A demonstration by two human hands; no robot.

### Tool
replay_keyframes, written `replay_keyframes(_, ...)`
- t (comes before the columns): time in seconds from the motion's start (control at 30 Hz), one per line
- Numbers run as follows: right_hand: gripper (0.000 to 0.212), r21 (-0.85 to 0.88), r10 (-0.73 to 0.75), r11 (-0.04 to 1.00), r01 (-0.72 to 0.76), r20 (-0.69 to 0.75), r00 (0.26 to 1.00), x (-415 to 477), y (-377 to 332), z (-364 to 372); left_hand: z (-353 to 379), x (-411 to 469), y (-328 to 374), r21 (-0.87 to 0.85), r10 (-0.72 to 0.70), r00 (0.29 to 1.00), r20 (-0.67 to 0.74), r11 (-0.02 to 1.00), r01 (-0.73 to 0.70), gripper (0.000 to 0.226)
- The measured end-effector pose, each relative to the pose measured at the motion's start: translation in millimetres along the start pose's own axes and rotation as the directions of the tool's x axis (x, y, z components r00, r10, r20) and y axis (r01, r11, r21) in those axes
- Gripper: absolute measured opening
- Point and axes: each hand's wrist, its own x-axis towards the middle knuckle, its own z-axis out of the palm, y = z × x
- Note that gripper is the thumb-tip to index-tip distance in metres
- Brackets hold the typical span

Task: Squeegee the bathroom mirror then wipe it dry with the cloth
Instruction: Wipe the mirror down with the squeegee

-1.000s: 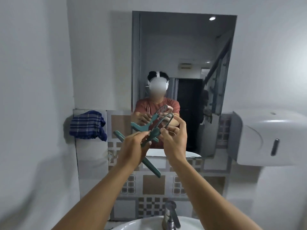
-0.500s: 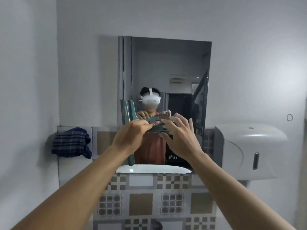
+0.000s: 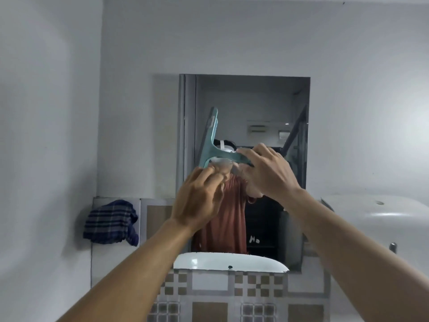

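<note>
A teal squeegee (image 3: 210, 140) is raised in front of the wall mirror (image 3: 255, 105), its blade standing almost upright near the mirror's left side. My right hand (image 3: 267, 173) grips its handle. My left hand (image 3: 199, 201) is just below the blade's lower end, fingers curled and touching the squeegee near where handle meets blade. A blue checked cloth (image 3: 111, 221) hangs on the tile ledge left of the mirror. The mirror reflects a person in a reddish shirt, partly hidden by my hands.
A white wall dispenser (image 3: 376, 219) juts out at the right, beside the mirror's lower edge. Patterned tiles (image 3: 232, 291) cover the wall under the mirror. Plain white walls close in at the left and above.
The squeegee has risen higher on the mirror. My right hand has closed on the handle and my left has slid down to the blade's lower end. The view tilted upward.
</note>
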Motion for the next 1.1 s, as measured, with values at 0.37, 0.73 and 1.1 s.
replay_keyframes(0.37,0.036,0.036,0.037,0.999,-0.035,-0.071,0.997,90,8,4,56,-25,-28,0.165,-0.24,0.916,0.32,0.967,0.195,0.058)
replay_keyframes(0.73,0.035,0.036,-0.043,0.998,0.043,-0.004,0.999,161,6,18,79,-7,-57,0.259,-0.309,0.903,0.298,0.937,0.235,0.085)
replay_keyframes(1.1,0.038,-0.019,-0.109,0.994,0.112,0.099,0.989,181,10,21,79,1,-66,0.256,-0.308,0.921,0.241,0.935,0.246,0.084)
